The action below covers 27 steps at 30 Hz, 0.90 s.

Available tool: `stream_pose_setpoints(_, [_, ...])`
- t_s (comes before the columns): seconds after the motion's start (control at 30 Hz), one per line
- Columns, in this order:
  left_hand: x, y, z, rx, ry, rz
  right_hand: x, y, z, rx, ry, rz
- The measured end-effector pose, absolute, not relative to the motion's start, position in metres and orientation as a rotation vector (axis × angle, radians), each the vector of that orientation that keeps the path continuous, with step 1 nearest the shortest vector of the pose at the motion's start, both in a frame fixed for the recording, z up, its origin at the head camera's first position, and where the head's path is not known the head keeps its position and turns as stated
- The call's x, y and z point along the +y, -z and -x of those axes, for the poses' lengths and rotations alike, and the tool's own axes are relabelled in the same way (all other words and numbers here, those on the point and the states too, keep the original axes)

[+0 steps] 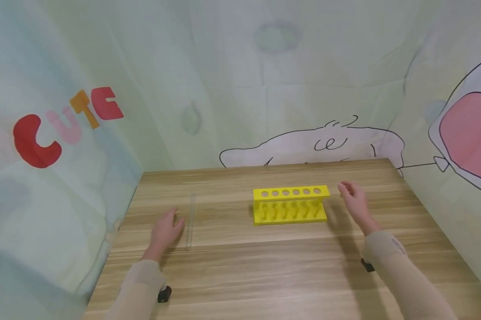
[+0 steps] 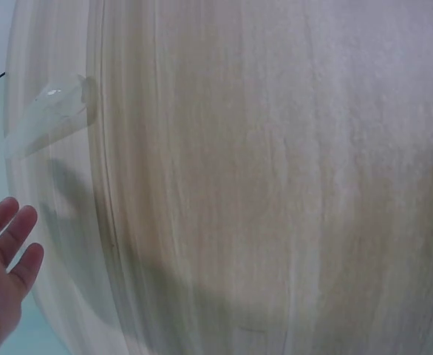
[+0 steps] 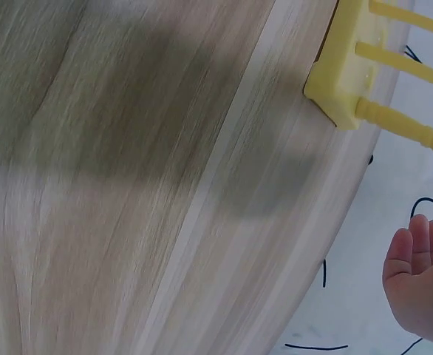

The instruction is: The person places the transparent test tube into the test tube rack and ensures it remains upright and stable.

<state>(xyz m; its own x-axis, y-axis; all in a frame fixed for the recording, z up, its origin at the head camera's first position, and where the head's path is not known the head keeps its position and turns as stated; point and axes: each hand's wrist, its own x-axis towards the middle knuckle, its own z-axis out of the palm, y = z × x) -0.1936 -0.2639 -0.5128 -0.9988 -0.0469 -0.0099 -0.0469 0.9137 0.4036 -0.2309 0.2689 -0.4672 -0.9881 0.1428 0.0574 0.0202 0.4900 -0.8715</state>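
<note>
A slim clear tube (image 1: 191, 222), like a test tube, lies lengthwise on the wooden table. Just to its left hovers my left hand (image 1: 166, 230), fingers loosely spread and holding nothing. In the left wrist view the same hand (image 2: 6, 259) shows at the lower left, below a clear shiny piece (image 2: 50, 115). A yellow test tube rack (image 1: 290, 205) stands right of centre, its row of holes and pegs unfilled. To the right of the rack my right hand (image 1: 354, 202) is raised with relaxed, slightly bent fingers. The right wrist view has this hand (image 3: 421, 277) below the rack's end (image 3: 342, 81).
The wood-grain table (image 1: 232, 275) ends at a printed cloth backdrop (image 1: 240, 102) behind and on both sides. Black wrist devices (image 1: 164, 294) sit under the light sleeves (image 1: 400, 271).
</note>
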Motion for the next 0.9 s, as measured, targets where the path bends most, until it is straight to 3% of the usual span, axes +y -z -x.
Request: stream_pose_setpoints(0.9, [-0.246,0.514,0.21,-3.043,0.83,-0.14,0.242,0.478,0.242,-2.476,-1.672,0.306])
